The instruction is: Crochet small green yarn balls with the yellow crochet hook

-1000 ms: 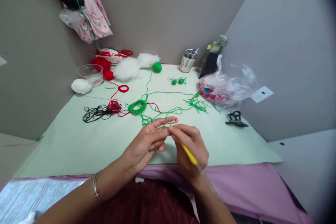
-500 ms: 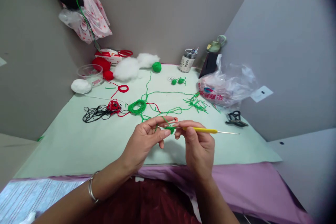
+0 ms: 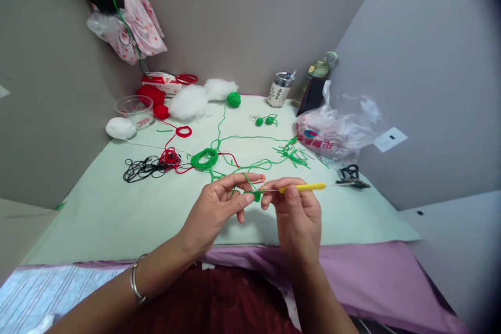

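Between thumb and fingers, my left hand point(image 3: 219, 199) pinches a small green crochet piece point(image 3: 257, 196), with green yarn running up over the raised index finger. My right hand point(image 3: 298, 214) grips a crochet hook point(image 3: 305, 187) by its yellow handle. One thin metal end reaches left to the green piece; whether it sits inside a stitch is too small to tell. The other metal end points right. Behind my left hand lies a coil of green yarn point(image 3: 205, 159), with loose strands trailing from it.
Tangled black yarn point(image 3: 143, 169) and a red yarn ring point(image 3: 183, 131) lie left. White stuffing point(image 3: 190, 103), a green ball point(image 3: 234, 99) and a pen can point(image 3: 280, 91) stand at the back. On the right are a plastic bag point(image 3: 332, 128) and a black hair claw point(image 3: 352, 176).
The hook's handle has swung so its right end sits higher, and my right hand has shifted slightly. My left hand stays almost still with the green piece.
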`<state>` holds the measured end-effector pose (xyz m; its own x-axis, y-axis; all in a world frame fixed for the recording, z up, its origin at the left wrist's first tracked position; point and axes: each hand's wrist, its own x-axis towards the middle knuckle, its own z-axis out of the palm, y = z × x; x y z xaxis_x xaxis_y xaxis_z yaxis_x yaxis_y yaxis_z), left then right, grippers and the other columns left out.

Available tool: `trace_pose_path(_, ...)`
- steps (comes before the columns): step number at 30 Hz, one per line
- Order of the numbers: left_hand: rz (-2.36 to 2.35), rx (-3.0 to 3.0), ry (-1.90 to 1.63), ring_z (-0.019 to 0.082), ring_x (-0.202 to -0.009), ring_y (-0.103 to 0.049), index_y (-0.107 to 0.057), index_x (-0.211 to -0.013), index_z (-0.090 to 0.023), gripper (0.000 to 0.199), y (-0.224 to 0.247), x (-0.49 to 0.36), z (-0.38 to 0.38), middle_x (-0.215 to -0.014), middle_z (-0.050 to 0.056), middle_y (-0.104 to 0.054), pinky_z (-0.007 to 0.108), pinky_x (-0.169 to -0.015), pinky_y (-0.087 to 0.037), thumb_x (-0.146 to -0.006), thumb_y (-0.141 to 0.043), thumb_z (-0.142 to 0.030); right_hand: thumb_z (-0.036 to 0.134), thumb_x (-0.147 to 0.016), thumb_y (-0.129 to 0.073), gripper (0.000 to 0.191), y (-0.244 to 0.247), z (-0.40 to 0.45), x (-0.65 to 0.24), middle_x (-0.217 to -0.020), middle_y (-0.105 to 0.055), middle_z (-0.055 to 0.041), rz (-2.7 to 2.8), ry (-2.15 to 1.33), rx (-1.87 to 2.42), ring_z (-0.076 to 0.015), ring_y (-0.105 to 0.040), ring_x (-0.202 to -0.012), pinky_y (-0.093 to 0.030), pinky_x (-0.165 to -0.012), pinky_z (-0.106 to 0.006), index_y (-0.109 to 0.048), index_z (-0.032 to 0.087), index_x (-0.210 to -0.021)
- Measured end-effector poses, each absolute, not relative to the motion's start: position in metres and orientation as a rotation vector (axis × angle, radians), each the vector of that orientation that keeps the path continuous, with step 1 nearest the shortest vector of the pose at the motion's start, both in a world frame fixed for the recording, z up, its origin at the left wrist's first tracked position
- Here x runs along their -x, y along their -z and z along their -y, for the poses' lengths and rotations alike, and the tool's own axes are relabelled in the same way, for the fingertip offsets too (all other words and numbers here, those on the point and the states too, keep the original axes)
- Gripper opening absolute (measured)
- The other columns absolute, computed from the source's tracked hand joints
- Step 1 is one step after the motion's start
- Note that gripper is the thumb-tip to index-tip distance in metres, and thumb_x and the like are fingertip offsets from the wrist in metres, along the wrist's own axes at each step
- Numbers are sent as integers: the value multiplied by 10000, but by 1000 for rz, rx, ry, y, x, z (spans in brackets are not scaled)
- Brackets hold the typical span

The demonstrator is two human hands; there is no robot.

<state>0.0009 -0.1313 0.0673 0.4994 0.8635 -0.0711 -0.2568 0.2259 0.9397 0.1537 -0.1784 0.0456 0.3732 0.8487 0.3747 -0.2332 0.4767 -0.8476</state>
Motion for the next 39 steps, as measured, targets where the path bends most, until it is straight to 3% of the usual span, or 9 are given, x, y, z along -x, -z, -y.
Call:
trace_pose_path(5,-705,-1138,-849,45,-602,-544,-827,-1143,-279,265,-66,2,131,-1018,21,-702,185,-586,-485,-881,-790,-297,257,-1074,-516,236,-47,185,-157,-932,-772,-19,1026,-732,873,-126,-728,-716,-610,-673,-278,-740,232,-1002)
trace_pose_path(10,-769,-1264,-929,40,-544,-456,-814,-1184,-255,317,-67,1,132,-826,-27,-607,194,-574,-469,-872,-765,-228,145,-1054,-513,233,-48,193,-156,-960,-774,-21,1310,-348,1009,-140,-727,-794,-602,-753,-302,-718,244,-1102)
trace_pose_path(15,-819,-1379,-1025,35,-536,-462,-816,-1171,-263,322,-66,0,136,-816,-34,-590,200,-572,-429,-871,-743,-174,89,-1027,-509,248,-48,191,-153,-1007,-770,-79,1591,-34,996,-194,-744,-962,-623,-811,-342,-685,215,-1147)
trace_pose_path(19,-834,-1354,-1103,40,-548,-405,-834,-1133,-288,322,-64,-3,139,-790,-39,-572,190,-556,-403,-839,-785,-165,74,-990,-581,306,-39,189,-150,-1059,-758,-104,1693,205,1053,-204,-738,-975,-625,-802,-332,-687,207,-1245)
trace_pose_path(22,-728,-1080,-960,53,-561,-444,-804,-1208,-273,377,-66,-4,138,-803,-31,-603,190,-550,-445,-832,-818,-249,60,-943,-655,397,-34,189,-148,-1092,-741,-102,1684,350,1096,-224,-729,-1014,-620,-815,-340,-715,242,-1291)
trace_pose_path(28,-597,-737,-758,5,-459,-191,-807,-1186,-195,368,-72,0,127,-686,-61,-583,157,-477,-411,-822,-846,-239,122,-1021,-551,274,-45,189,-150,-885,-715,-24,1273,-231,1039,-170,-676,-795,-564,-744,-341,-762,278,-1098)
trace_pose_path(32,-621,-791,-828,32,-529,-377,-809,-1184,-209,398,-71,-1,128,-837,-4,-647,159,-467,-446,-790,-861,-234,205,-1046,-552,230,-46,185,-151,-871,-697,0,1043,-557,915,-132,-635,-700,-525,-692,-315,-768,279,-1017)
trace_pose_path(35,-636,-878,-840,107,-709,-548,-788,-1240,-236,462,-67,-5,132,-961,36,-652,179,-498,-512,-785,-864,-256,191,-1034,-575,214,-44,182,-148,-919,-733,-7,1119,-512,943,-139,-662,-757,-537,-733,-316,-772,273,-1015)
trace_pose_path(39,-660,-921,-864,143,-810,-592,-787,-1237,-227,458,-63,-7,134,-954,41,-647,201,-577,-556,-788,-866,-270,123,-1024,-557,260,-45,184,-144,-968,-767,-15,1262,-371,1010,-145,-683,-803,-563,-746,-306,-763,275,-1071)
